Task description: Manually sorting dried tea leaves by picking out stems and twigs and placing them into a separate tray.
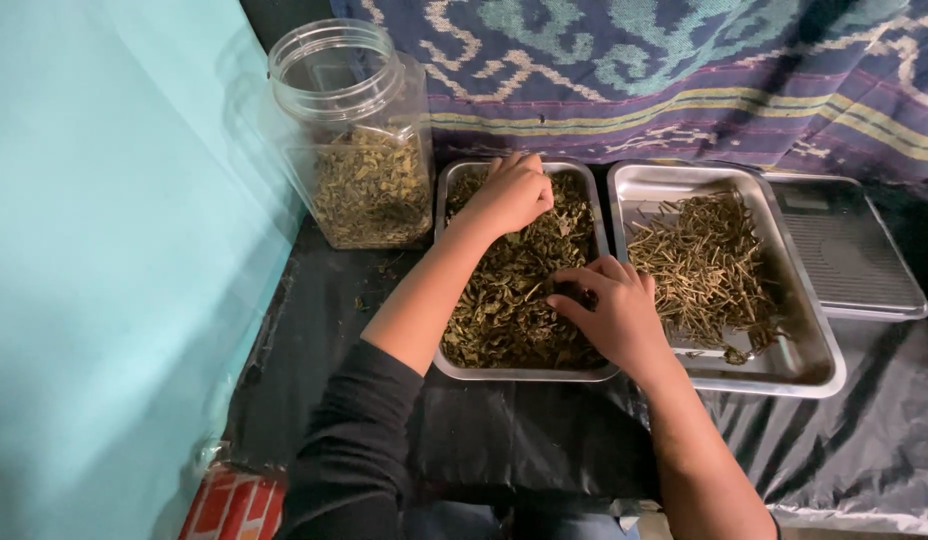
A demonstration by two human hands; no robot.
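Leaves [514, 290] fill the tray [524, 373] under both hands: left [511, 193] curled shut, right [609, 310] pinching some.

Dim, warm light falls from above and glints on the rim of the shiny steel tray of stalks [819, 340] and on the clear plastic jar [349, 130], while the black plastic sheet [504, 430] sinks into shadow, lower edge softly blurred.

Clear plastic jar [356, 150], far left, lid off, partly filled with dried leaves. Steel tray of thin dry stems [719, 280] at right. Flat grey scale [849, 250] far right. Patterned woven cloth [684, 70] behind. Teal wall [104, 260] left. Black plastic sheet [524, 430] underneath.
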